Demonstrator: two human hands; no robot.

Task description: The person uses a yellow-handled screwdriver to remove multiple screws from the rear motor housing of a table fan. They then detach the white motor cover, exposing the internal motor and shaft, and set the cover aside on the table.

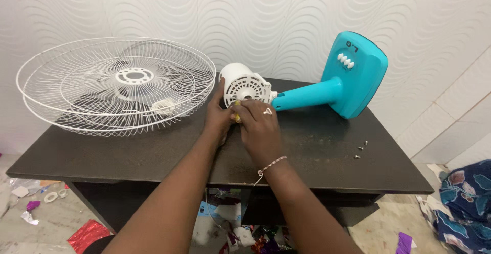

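Left hand (219, 117) cupped against white motor housing (244, 84), fingers spread on its near side. Right hand (260, 126) curled shut on yellow screwdriver handle (237, 117), just below housing. Teal fan stand (337, 80) beyond right fingertips; wire guards (115, 83) off left

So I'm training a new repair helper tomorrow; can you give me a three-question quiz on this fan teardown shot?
1. True or false: the fan guards are mounted on the motor housing.
2. What colour is the fan base?
3. The loose screws lie: A) inside the guards B) on the table, toward its right end C) on the floor.

Key: 1 false, they lie apart on the table; 2 turquoise; 3 B.
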